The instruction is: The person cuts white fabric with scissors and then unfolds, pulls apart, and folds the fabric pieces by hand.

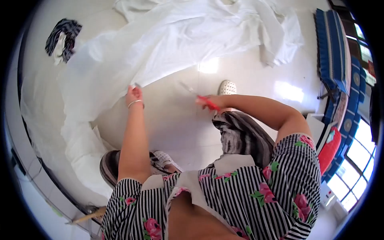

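Observation:
A large white cloth point(160, 44) lies spread across the floor, curving down the left side. My left hand point(134, 95) is closed on the cloth's near edge. To the right, apart from the cloth, my right hand point(208, 103) holds scissors with red handles point(211, 105). Their blades point(187, 87) point up and left toward the cloth and are blurred by motion.
A dark patterned cloth bundle point(64, 38) lies at the upper left. Blue striped fabric point(332, 48) and a red item point(330, 150) are on the right. My feet, in white perforated shoes point(227, 87), stand on the tiled floor point(180, 128).

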Tool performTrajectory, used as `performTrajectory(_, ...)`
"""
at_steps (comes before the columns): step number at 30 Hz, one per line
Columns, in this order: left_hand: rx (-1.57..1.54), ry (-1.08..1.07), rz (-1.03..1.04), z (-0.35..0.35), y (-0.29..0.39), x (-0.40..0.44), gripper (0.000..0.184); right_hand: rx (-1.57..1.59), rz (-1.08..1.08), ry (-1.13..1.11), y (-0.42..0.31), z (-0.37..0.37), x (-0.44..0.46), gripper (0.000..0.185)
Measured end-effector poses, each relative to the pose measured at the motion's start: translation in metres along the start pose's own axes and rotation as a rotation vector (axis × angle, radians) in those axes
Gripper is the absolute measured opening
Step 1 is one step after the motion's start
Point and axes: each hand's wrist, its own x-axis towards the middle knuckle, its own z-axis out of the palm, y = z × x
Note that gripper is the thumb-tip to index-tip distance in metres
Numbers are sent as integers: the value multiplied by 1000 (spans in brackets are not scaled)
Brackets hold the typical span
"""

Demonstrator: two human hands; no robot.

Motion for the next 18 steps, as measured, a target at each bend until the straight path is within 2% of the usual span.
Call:
performTrajectory(3,-63,86,37,5,15,-2,28,283,15,387,101,-35,-28,88)
performTrajectory(4,-122,115,-55,10,19,-12,29,316,84,364,68,-47,-63,78)
performTrajectory(6,-250,175,-228,15,15,-35,30,321,165,528,84,-52,-84,90)
performTrajectory(8,-31,77,-302,26,-11,-57,27,387,118,612,99,-49,-80,89)
performTrajectory(10,321,-244,-400,25,-48,-69,24,430,58,621,92,-45,-83,90)
performTrajectory(11,397,-313,-478,28,-57,-71,23,441,41,595,92,-44,-67,90)
performTrajectory(12,480,-370,-554,38,-70,-84,21,459,23,557,99,-48,-57,90)
performTrajectory(14,650,-320,-572,70,-100,-104,20,452,10,560,103,-58,-44,91)
performTrajectory(16,920,-377,-283,111,-127,-126,22,471,14,550,95,-67,-46,92)
performTrajectory(18,1380,-718,457,131,-163,-108,32,460,59,522,95,-79,-57,93)
